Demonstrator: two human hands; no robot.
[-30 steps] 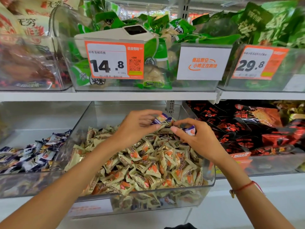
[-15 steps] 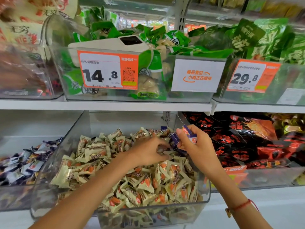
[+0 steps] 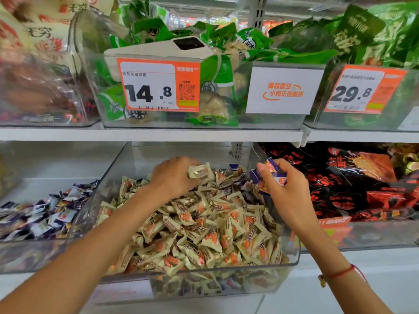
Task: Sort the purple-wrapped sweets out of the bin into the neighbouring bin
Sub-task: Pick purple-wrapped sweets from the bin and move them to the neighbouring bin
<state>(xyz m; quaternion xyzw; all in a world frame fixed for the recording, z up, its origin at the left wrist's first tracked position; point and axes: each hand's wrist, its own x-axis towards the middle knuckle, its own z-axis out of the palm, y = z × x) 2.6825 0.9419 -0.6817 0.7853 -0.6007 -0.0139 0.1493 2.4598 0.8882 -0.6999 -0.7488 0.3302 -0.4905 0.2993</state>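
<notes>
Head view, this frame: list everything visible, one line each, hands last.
middle bin: one, clear, lower shelf
cream sweets: many, cream-orange, filling middle bin
purple sweets: a few, at middle bin's back
left bin: one, clear, holding purple sweets
red-black packets: several, lower right
green packets: many, upper bins
price tags: two, orange-white, upper bin fronts
white sign: one, upper bin front
left hand: grips cream sweets
right hand: holds purple sweets; red wrist cord

Orange price tag (image 3: 158, 85) reads 14.8; second orange tag (image 3: 362, 89) reads 29.8.
</notes>
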